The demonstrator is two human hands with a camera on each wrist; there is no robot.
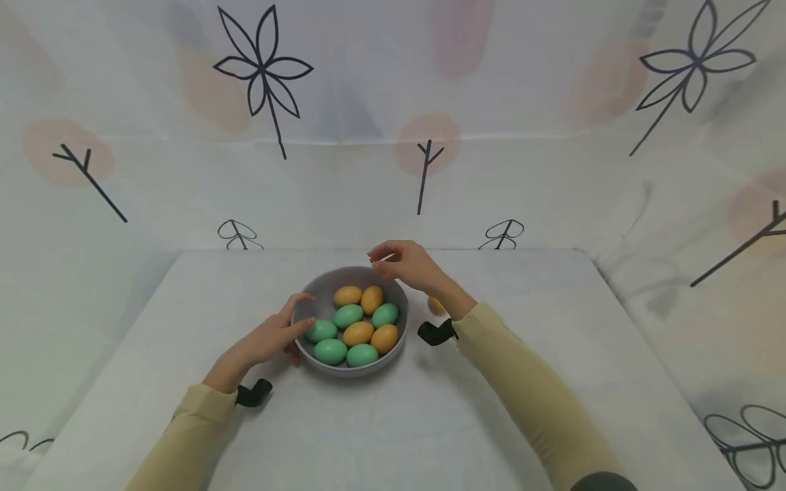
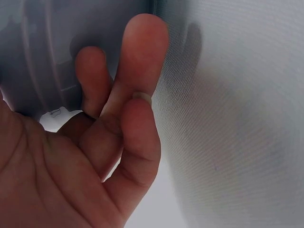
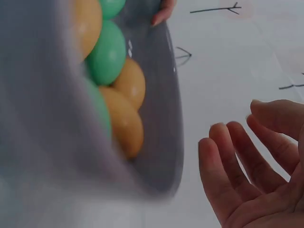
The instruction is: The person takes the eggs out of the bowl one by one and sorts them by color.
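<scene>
A round grey bowl (image 1: 350, 372) stands on the white table, with several green eggs (image 1: 331, 351) and several orange eggs (image 1: 359, 334) in it. My left hand (image 1: 270, 335) grips the bowl's left side, its thumb over the rim. In the left wrist view some fingers (image 2: 142, 52) are under the bowl's outer wall. My right hand (image 1: 410, 264) is over the far right rim, fingers loosely bent and nothing between them. In the right wrist view it shows apart from the bowl's wall. One orange egg (image 1: 437, 306) lies right of the bowl, partly hidden by my right wrist.
The white table (image 1: 381, 436) runs back to a patterned cloth backdrop (image 1: 344, 184) with leaf and twig drawings. Similar cloth hangs at both sides. A black wrist mount (image 1: 437, 333) sticks out by the right sleeve, another mount (image 1: 254, 393) by the left.
</scene>
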